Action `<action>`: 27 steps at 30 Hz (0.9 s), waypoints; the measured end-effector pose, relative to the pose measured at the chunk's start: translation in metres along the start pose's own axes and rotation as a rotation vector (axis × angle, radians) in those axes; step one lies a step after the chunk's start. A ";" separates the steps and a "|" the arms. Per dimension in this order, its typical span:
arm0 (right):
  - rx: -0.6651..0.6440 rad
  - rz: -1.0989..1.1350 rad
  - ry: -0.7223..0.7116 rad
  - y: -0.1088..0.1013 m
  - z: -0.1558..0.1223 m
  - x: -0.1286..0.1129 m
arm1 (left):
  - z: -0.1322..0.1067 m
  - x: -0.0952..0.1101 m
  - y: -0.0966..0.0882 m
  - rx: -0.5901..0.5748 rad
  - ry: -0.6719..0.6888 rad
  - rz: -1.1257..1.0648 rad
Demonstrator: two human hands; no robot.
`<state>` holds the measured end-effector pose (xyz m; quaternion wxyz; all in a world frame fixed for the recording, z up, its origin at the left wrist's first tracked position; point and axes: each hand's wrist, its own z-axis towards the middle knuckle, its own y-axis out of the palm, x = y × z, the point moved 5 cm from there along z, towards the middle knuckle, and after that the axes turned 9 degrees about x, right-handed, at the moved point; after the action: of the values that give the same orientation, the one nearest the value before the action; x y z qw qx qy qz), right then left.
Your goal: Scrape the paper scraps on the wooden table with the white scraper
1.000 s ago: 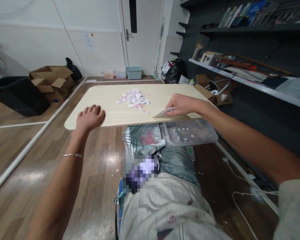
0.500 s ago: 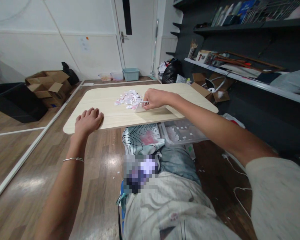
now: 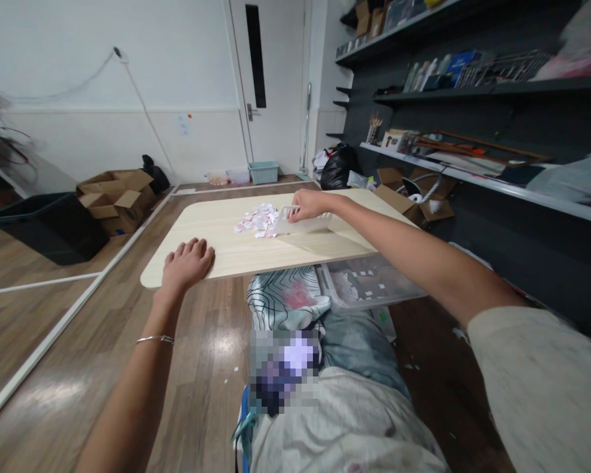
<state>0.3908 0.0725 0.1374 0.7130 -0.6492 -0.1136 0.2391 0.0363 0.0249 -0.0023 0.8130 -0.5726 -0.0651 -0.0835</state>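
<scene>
My left hand (image 3: 189,264) lies on the near left edge of the pale wood-grain tabletop (image 3: 211,246), fingers stretched out and holding nothing. Over the middle of the table, my right hand (image 3: 309,205) is closed on the slotted upper edge of a translucent white plastic piece (image 3: 295,225). Whether this is a basket or a flat scraper I cannot tell. Its left end touches or nearly touches a loose heap of small white and pinkish paper scraps (image 3: 256,219). The fingertips of my right hand are partly hidden.
A clear plastic bin (image 3: 369,282) with scraps in it stands below the table's near edge, by a patterned cloth (image 3: 288,295) over my lap. Dark shelves (image 3: 448,92) run along the right. A black bin (image 3: 48,226) and cardboard boxes (image 3: 118,197) stand left.
My view has tilted upward. The plastic piece in my right hand has turned, so more of its length shows, stretching right beneath the hand. My left hand stays on the table edge.
</scene>
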 end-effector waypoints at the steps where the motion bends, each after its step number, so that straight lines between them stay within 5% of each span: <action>1: 0.009 -0.014 0.032 -0.004 -0.005 0.005 | 0.001 0.000 0.000 0.009 0.010 -0.005; 6: 0.013 0.033 0.131 -0.014 -0.034 0.027 | -0.037 0.013 -0.006 0.159 0.123 -0.203; 10: 0.013 0.021 0.177 -0.016 -0.045 0.045 | -0.144 0.030 -0.010 0.395 0.453 -0.479; 13: 0.045 0.004 0.162 -0.016 -0.043 0.055 | -0.226 0.036 0.005 0.322 0.668 -0.466; 16: 0.071 0.016 0.158 -0.014 -0.040 0.063 | -0.272 0.035 0.026 0.179 0.712 -0.450; 22: 0.058 0.036 0.191 -0.010 -0.044 0.071 | -0.294 0.045 0.068 -0.045 0.652 -0.416; 27: 0.031 0.062 0.152 -0.011 -0.052 0.083 | -0.293 0.051 0.083 -0.181 0.571 -0.395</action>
<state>0.4889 0.0669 0.1287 0.7219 -0.6576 -0.0351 0.2128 0.1069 -0.2267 -0.1664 0.7125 -0.5723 0.0632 -0.4011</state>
